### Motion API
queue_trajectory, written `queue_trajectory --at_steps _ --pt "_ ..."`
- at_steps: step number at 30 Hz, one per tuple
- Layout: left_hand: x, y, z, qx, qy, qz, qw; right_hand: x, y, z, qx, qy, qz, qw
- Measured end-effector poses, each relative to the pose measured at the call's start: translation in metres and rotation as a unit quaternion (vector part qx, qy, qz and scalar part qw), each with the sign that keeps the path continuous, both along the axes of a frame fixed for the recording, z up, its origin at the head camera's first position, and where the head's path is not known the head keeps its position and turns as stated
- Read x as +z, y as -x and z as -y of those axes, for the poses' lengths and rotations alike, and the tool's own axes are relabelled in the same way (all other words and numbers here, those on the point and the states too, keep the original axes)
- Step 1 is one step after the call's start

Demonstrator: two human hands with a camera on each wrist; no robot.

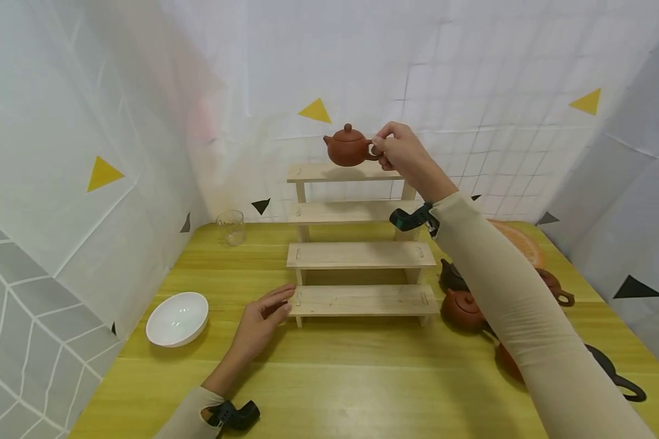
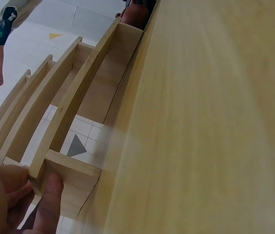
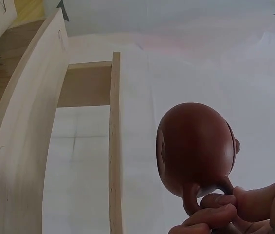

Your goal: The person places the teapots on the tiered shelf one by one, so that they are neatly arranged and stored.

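Observation:
A reddish-brown teapot [image 1: 347, 148] with a knobbed lid hangs just above the top tier of a stepped wooden shelf [image 1: 362, 255]. My right hand [image 1: 399, 149] pinches the teapot's handle, its spout pointing left. In the right wrist view the teapot [image 3: 195, 146] shows its underside, apart from the shelf boards. Down at the lowest tier, my left hand [image 1: 263, 320] holds the shelf's left end. The left wrist view shows that hand's thumb and fingers [image 2: 49, 200] about the board's corner.
A white bowl [image 1: 177, 319] and a clear glass [image 1: 231, 228] stand left of the shelf. Several teapots, among them a reddish one [image 1: 462, 310] and a dark one [image 1: 451, 277], stand to the right, partly hidden by my right sleeve. A white curtain [image 1: 329, 73] hangs behind the table.

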State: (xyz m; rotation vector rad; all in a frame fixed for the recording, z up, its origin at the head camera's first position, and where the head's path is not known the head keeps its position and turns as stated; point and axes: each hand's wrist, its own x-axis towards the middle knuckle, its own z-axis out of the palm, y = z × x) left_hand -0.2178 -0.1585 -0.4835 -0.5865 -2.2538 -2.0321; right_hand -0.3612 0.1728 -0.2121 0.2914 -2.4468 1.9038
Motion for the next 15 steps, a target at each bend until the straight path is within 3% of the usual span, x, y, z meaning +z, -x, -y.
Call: queue_trajectory --at_steps 15 --pt "-0.0005 -0.0010 -0.0036 -0.008 0.002 0.001 1.0000 -0.0091 0.0107 0.0076 0.005 0.007 0.016 0.9998"
